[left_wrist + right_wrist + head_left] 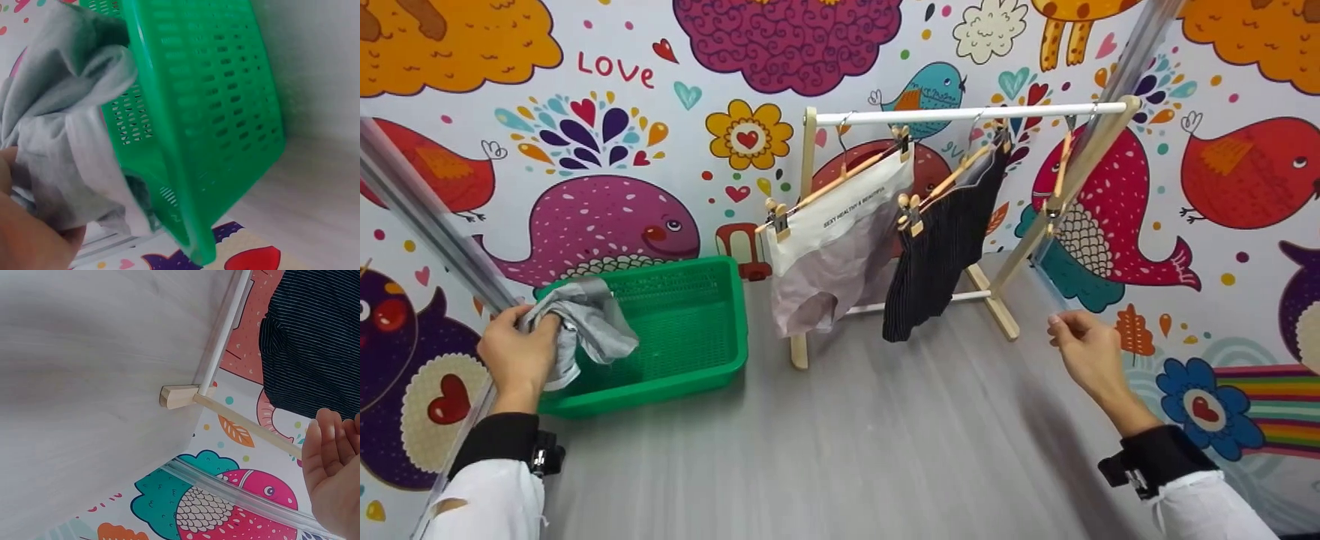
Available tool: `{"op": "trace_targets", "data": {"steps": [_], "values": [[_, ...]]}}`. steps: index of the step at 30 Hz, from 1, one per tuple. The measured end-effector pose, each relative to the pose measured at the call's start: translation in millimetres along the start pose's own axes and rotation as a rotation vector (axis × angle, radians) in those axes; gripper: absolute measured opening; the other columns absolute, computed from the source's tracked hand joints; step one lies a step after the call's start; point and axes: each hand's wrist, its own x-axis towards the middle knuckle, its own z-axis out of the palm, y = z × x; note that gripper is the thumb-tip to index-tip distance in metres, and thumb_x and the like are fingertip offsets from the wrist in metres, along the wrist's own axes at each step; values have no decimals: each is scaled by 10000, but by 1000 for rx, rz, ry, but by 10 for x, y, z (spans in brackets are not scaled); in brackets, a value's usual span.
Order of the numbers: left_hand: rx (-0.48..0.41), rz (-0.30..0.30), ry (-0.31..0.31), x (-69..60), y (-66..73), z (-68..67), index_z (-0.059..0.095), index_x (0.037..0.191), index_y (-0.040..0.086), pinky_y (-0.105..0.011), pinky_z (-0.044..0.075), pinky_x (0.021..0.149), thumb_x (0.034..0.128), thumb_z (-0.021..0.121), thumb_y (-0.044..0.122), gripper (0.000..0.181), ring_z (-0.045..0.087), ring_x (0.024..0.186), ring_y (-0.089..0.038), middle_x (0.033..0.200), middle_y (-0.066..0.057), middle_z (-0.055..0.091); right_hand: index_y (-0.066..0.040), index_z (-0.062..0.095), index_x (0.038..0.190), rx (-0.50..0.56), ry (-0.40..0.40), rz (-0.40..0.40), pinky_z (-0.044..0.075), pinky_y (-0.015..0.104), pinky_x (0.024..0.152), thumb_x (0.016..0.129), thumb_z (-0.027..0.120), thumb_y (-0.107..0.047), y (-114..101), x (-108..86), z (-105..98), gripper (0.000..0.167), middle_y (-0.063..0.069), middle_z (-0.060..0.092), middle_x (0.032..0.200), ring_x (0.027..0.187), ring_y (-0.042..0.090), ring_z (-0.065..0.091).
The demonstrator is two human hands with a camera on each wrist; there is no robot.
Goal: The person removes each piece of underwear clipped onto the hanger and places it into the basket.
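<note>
My left hand (516, 352) grips a crumpled grey garment (598, 324) above the left end of a green plastic basket (741, 322). In the left wrist view the garment (50, 163) shows a paler band and hangs beside the basket's rim (160, 112). My right hand (1087, 351) is in the air right of a drying rack, fingers loosely bent, holding nothing. Clipped to hangers on the rack are white-and-mauve underpants (840, 247) with printed lettering and black pinstriped shorts (937, 259). A wooden hanger (1063, 172) with no garment hangs at the rack's right end.
The rack's white top rail (960, 115) sits on wooden side posts, with a wooden foot (997, 304) at the right. Around the grey tabletop (825, 442) stand brightly printed walls. Clear plastic strips (427, 214) run along the corners.
</note>
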Motion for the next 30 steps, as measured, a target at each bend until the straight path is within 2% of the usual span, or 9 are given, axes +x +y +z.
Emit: {"op": "trace_targets", "data": {"steps": [5,9,12,14,16,22,30], "values": [[15,-26,-72,5,-30,7,523,1481,-69,-601,360,1153,1031,605,398,654,466,1370,-457,1499,-300,516,53,719,1059,10,-30,10,551,144,674,1077,607,-152,-22,-28,64,234,191,717,919,746,142,681],[8,-27,-78,3,5,4,484,1507,-77,-603,401,1098,1049,550,502,740,480,1344,-473,1508,-320,492,43,721,1061,17,-43,8,555,151,680,1078,605,-146,-50,-40,103,222,163,716,918,752,147,679],[15,-14,-76,-14,43,12,496,1513,-49,-500,482,950,1043,548,532,749,533,1291,-446,1502,-296,512,38,725,1062,21,-42,0,553,148,679,1077,605,-136,-79,-45,117,212,165,718,920,746,93,664],[24,-6,-77,-30,59,13,507,1514,-33,-420,484,860,1040,553,535,741,558,1271,-428,1492,-281,531,39,726,1065,25,-42,-4,552,147,681,1076,606,-136,-104,-46,128,213,176,720,927,748,77,659],[32,1,-84,-50,69,8,511,1514,-22,-377,473,825,1040,553,539,736,569,1269,-420,1485,-273,542,37,728,1071,26,-45,-6,553,149,682,1078,607,-151,-135,-42,141,223,177,723,934,753,82,660],[20,17,-102,-125,100,-23,509,1526,2,-371,501,844,1038,549,558,741,578,1305,-415,1494,-255,543,36,727,1081,31,-36,-20,551,151,677,1082,606,-187,-255,-12,148,254,173,729,942,763,70,660],[-6,49,-119,-254,223,-32,497,1549,49,-388,479,867,1028,557,581,747,543,1354,-392,1498,-226,547,43,738,1061,78,56,-86,515,109,662,1060,632,-114,-429,32,165,189,202,731,929,745,4,633]]}}
